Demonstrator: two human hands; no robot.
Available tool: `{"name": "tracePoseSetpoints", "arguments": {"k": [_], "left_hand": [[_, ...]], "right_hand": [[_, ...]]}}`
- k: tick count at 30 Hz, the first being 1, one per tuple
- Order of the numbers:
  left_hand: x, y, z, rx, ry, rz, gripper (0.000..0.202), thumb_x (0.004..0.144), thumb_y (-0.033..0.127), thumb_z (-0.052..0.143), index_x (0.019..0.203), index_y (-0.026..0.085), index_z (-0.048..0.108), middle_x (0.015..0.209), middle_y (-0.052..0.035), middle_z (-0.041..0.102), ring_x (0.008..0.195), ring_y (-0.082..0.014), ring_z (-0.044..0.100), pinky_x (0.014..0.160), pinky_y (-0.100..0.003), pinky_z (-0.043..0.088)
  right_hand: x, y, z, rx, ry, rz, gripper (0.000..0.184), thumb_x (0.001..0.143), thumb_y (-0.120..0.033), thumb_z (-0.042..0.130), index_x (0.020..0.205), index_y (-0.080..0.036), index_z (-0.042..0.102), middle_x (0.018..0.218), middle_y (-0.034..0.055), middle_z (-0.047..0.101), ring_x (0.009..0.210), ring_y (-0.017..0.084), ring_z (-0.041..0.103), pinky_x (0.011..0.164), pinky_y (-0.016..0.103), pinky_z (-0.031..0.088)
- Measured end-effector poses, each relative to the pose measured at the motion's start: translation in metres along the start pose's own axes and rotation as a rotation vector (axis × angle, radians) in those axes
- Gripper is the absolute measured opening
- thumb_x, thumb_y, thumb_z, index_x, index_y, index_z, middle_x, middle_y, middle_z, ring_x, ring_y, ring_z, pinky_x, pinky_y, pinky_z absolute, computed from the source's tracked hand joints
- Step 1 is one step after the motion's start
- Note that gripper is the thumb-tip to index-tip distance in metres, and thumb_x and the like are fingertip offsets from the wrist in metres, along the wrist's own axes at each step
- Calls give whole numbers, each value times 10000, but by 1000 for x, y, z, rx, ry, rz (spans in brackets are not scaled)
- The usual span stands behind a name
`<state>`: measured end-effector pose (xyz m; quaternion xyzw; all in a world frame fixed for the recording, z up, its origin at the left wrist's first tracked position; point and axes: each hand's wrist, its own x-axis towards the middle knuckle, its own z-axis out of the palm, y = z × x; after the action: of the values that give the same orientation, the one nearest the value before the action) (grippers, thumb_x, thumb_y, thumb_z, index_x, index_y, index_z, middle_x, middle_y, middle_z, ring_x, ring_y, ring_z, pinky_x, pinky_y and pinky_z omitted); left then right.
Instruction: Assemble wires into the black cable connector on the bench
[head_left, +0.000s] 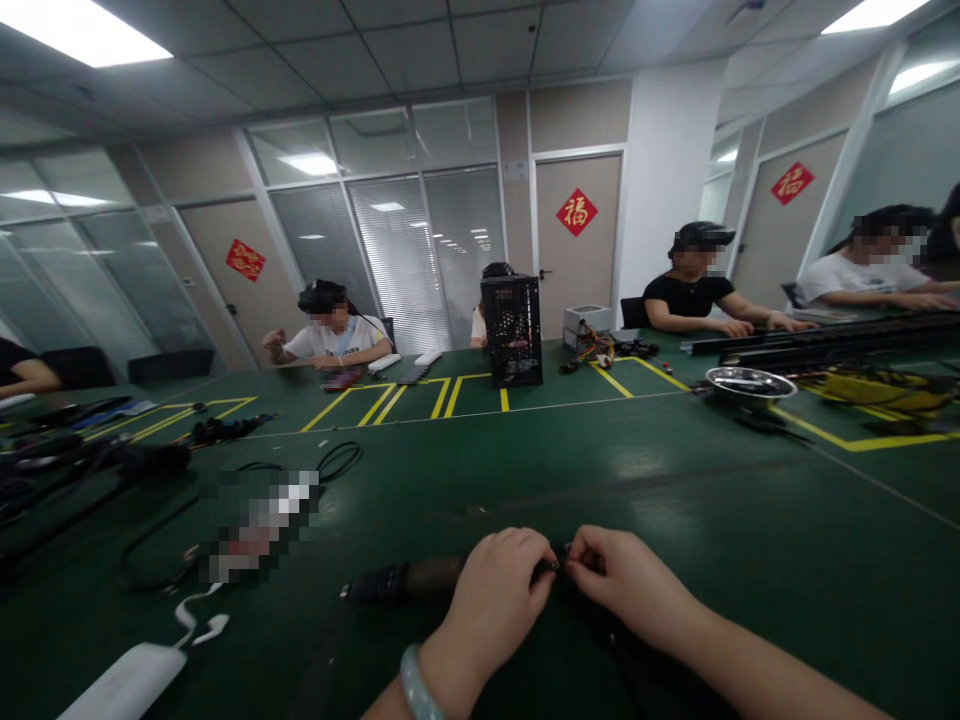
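Note:
My left hand is closed in a pinch low in the middle of the view, with a pale bangle round its wrist. Close by on its right, my right hand also pinches, its fingertips almost meeting those of the left. Something small and dark shows between the two sets of fingertips, too small to name. A dark, cylindrical tool like an electric screwdriver lies on the green table, its metal tip pointing left; my left hand partly covers its other end.
A white power bank with a cable lies at lower left, near a blurred-out device. Black cables lie farther left. Across the table stand a black computer case, a power supply and a metal bowl. Several people sit around the far side.

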<state>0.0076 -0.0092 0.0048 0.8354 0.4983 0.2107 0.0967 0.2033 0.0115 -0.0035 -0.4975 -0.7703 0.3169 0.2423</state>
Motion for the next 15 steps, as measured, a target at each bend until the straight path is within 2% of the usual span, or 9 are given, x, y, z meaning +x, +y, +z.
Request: {"name": "tracePoseSetpoints", "arguments": {"k": [6, 15], "left_hand": [[1, 0, -1, 5, -5, -5, 121, 848, 154, 586, 933, 236, 612, 991, 19, 630, 925, -179, 562, 848, -324, 412], [1, 0, 0, -6, 15, 23, 115, 861, 146, 590, 924, 239, 609, 981, 23, 632, 921, -186, 564, 831, -333, 406]], "right_hand": [[1, 1, 2, 76, -72, -18, 105, 850, -242, 580, 823, -190, 667, 744, -10, 695, 675, 139, 627, 584, 196, 406], [4, 6, 8, 5, -9, -27, 89, 833, -210, 577, 792, -193, 654, 702, -23, 670, 646, 129, 611, 571, 192, 387]]}}
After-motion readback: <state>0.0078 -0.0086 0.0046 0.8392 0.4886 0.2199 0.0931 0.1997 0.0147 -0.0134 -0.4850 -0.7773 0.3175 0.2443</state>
